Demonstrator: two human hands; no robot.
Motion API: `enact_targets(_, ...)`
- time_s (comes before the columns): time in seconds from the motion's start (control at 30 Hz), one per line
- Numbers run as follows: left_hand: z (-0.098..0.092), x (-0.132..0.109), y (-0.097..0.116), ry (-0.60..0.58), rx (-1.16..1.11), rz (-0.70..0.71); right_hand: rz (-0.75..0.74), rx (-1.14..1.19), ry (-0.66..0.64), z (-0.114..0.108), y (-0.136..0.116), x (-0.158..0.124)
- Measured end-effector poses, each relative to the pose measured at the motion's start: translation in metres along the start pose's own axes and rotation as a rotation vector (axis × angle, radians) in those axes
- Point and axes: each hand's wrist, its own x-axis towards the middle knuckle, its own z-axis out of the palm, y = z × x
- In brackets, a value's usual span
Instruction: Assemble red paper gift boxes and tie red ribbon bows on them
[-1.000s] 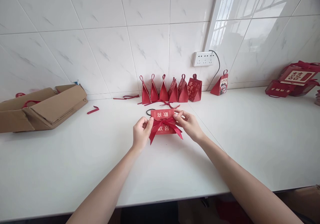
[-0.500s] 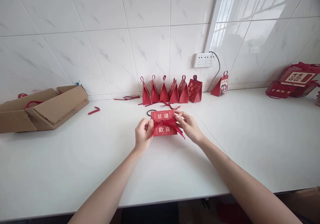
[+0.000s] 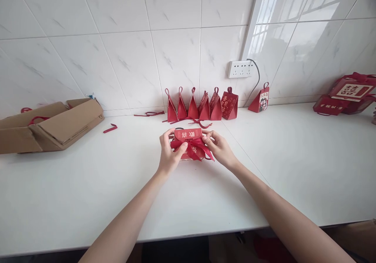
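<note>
A small red gift box (image 3: 188,134) with gold characters and a red ribbon bow (image 3: 195,145) sits between my hands on the white counter (image 3: 117,184). My left hand (image 3: 169,151) is closed on the box's left end, its thumb lying across the ribbon. At the right end, my right hand (image 3: 217,148) pinches the box and ribbon with its fingers. The box is tilted, its top face turned toward the wall.
A row of several red triangular gift boxes (image 3: 202,106) stands against the tiled wall, with one more (image 3: 259,99) further right. Flattened cardboard (image 3: 49,126) lies far left. Loose ribbon pieces (image 3: 109,128) lie nearby. Red boxes (image 3: 346,92) are stacked far right under a wall socket (image 3: 239,69).
The box has tipped away from me and looks lower. My left thumb has moved over the ribbon bow. Both hands have drawn slightly closer together.
</note>
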Motion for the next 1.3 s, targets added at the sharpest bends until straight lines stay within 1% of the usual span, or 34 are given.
enact_targets(0.07, -0.0002, -0.0004, 0.0021, -0.07, -0.051, -0.06, -0.002, 0.007, 0.001, 0.0001, -0.0006, -0.0002)
enact_targets(0.2, -0.0007, -0.0015, 0.0069, -0.298, -0.231, -0.155, -0.001, 0.033, 0.013, -0.0019, 0.0012, 0.0009)
enact_targets(0.27, -0.0006, -0.0018, 0.0086, -0.358, -0.272, -0.158, -0.004, 0.048, 0.044, -0.0028, 0.0033, 0.0016)
enact_targets(0.37, -0.0006, -0.0016, 0.0095, -0.403, -0.287, -0.158, -0.009, 0.053, 0.109, -0.0029, 0.0061, 0.0018)
enact_targets(0.7, -0.0037, -0.0009, 0.0076, -0.459, -0.287, -0.147, 0.036, 0.039, 0.163, -0.0033, 0.0024, 0.0019)
enact_targets(1.07, -0.0034, -0.0011, 0.0041, -0.453, -0.293, -0.143, 0.021, 0.021, 0.136, -0.0049, 0.0047, 0.0032)
enact_targets(1.3, -0.0033, -0.0012, 0.0053, -0.462, -0.306, -0.134, 0.024, 0.042, 0.171, -0.0044, 0.0031, 0.0035)
